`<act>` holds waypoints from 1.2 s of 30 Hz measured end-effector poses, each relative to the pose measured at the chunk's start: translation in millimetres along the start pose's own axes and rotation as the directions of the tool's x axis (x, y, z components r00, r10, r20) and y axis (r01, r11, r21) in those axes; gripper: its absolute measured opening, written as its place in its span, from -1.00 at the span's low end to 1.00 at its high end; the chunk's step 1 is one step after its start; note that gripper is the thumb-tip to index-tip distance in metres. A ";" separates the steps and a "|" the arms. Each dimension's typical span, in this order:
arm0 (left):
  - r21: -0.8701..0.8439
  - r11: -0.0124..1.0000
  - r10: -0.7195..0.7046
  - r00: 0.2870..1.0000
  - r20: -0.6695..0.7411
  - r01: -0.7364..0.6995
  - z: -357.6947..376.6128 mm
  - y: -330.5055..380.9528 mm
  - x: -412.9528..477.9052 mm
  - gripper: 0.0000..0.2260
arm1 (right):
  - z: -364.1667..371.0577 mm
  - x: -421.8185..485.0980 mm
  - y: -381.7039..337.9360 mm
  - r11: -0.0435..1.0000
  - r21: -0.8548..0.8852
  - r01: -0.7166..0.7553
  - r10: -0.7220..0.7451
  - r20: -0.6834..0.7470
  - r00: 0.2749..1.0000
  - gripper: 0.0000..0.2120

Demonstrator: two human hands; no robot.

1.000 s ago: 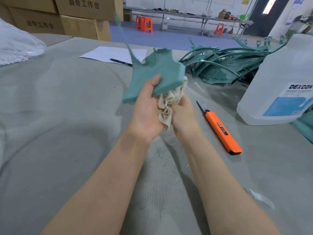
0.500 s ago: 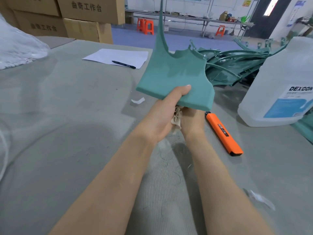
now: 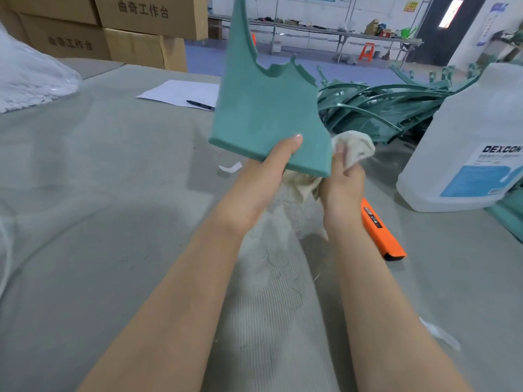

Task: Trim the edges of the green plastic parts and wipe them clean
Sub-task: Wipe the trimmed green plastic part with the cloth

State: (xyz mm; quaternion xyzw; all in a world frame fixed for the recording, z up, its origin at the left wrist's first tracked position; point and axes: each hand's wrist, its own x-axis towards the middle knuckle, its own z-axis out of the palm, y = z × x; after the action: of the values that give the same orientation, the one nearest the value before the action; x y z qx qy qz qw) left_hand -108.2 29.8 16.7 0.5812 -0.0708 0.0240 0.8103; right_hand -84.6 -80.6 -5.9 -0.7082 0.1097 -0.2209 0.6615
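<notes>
My left hand (image 3: 263, 176) grips the lower edge of a green plastic part (image 3: 266, 114), thumb on its near face, holding it upright above the table. A long thin strip of the part rises past the top of the view. My right hand (image 3: 343, 179) holds a cream cloth (image 3: 356, 149) bunched against the part's lower right edge; more cloth hangs below, between my hands. An orange utility knife (image 3: 382, 233) lies on the table just right of my right forearm.
A pile of green plastic parts (image 3: 382, 108) lies at the back right. A large white jug (image 3: 475, 142) stands at the right. Paper with a pen (image 3: 181, 93) lies behind the part. Cardboard boxes (image 3: 141, 32) and a clear plastic bag (image 3: 28, 75) sit at the left.
The green part has been turned upright so its broad face shows. The cloth in my right hand has moved from under the part up to its right edge.
</notes>
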 end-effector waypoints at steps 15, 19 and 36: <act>0.292 0.956 0.008 0.994 0.110 -0.040 3.7 -9.0 -8.2 -0.86 | -5.2 -9.3 -20.7 0.982 0.093 0.163 -0.177 0.159 0.971 -0.71; 0.198 0.979 -0.104 0.931 0.349 0.035 1.1 1.2 -8.7 -0.83 | -20.7 1.2 -17.2 0.991 0.108 0.084 -0.087 0.019 0.996 -0.73; -0.202 0.979 -0.034 0.988 -0.149 0.003 -19.7 9.9 7.6 -0.78 | -14.2 -12.4 -23.9 0.915 -0.201 0.350 -0.379 -0.126 0.917 -0.67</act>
State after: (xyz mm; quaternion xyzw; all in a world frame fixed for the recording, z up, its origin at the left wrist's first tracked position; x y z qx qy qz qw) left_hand -100.2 51.3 20.8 0.4932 -0.0056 0.0532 0.8683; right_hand -105.3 -85.3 16.0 -0.7511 0.0477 -0.3871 0.5327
